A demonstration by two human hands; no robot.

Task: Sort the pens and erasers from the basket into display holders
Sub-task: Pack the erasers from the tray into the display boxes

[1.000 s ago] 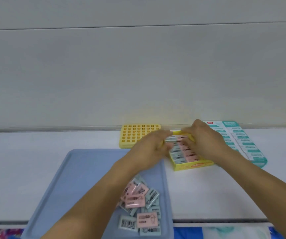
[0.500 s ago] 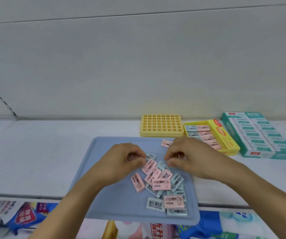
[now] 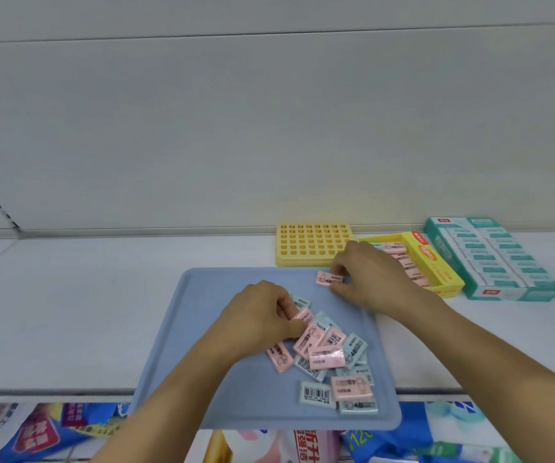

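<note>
A blue tray lies on the white shelf and holds a heap of several pink and pale blue erasers. My left hand pinches a pink eraser at the top of the heap. My right hand pinches a lone pink eraser near the tray's far right corner. Behind it stands an open yellow display box partly filled with erasers. A yellow grid holder with empty holes stands behind the tray.
A teal box of packed erasers sits at the far right against the back wall. The tray overhangs the shelf's front edge. Colourful packaged goods lie on the level below.
Both hands left the yellow display box and came down to the tray. Since half a second ago the right hand moved back and right to the lone pink eraser, and the left took one from the heap.
</note>
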